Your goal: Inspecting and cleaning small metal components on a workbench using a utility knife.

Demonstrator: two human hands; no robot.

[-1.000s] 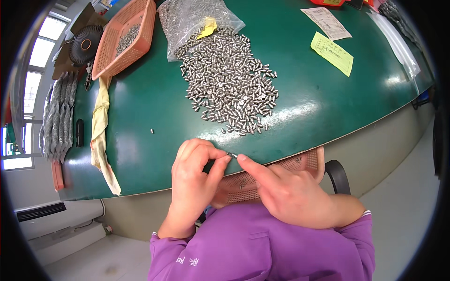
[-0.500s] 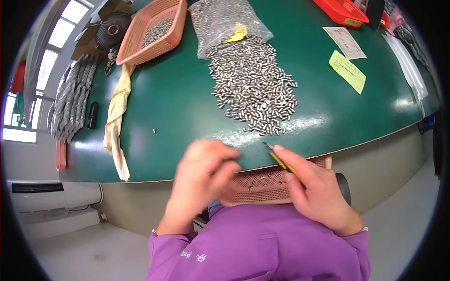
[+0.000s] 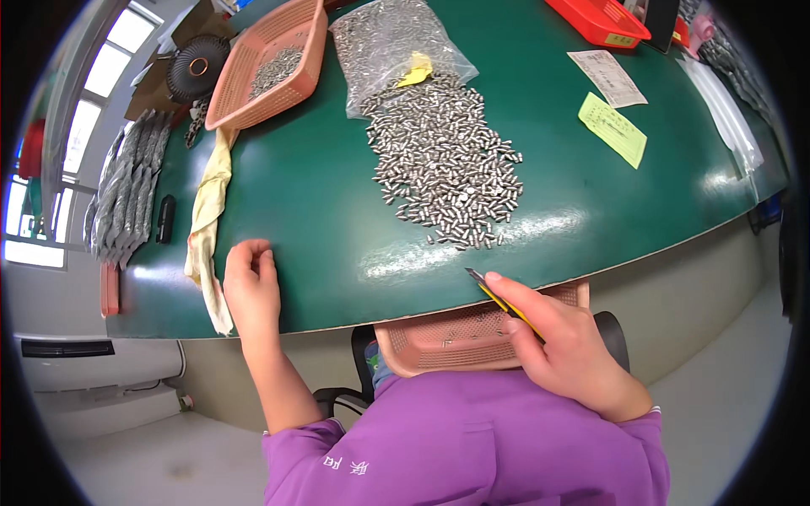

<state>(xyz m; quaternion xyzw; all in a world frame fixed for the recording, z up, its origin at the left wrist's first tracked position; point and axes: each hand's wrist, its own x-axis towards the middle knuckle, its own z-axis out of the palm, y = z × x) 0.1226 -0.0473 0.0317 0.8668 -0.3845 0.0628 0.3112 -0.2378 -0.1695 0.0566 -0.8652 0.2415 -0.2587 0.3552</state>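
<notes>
Knife (image 3: pixel 496 297), yellow and black, is held near the front edge of the green worktop (image 3: pixel 321 211), its dark tip pointed away from the body toward the pile of metal parts (image 3: pixel 447 160). It is grasped by the fingers of the right hand (image 3: pixel 574 341), with the index finger laid along it and the thumb pressed from the other side. Whether the worktop is touched by the tip cannot be told.

The left hand (image 3: pixel 253 291) is placed well apart from the knife, over the worktop just beside a pale cloth (image 3: pixel 209 202). Its fingers are curled; whether anything is pinched between them cannot be told.

Below the worktop's edge, in front of the purple shirt (image 3: pixel 405 438), a pink basket (image 3: pixel 413 352) is seen with a few small parts scattered in it. The far end of the pile is met by a clear bag (image 3: pixel 371 51) filled with more parts, on which a yellow scrap (image 3: pixel 417 69) is laid.

To the left, a second basket (image 3: pixel 253 108) is partly filled with parts; near it are seen a black fan (image 3: pixel 198 72), grey packs (image 3: pixel 126 190) and a black marker (image 3: pixel 165 219). To the right, a white slip (image 3: pixel 607 78) and a yellow-green slip (image 3: pixel 613 129) are laid near a red tray (image 3: pixel 601 35).
</notes>
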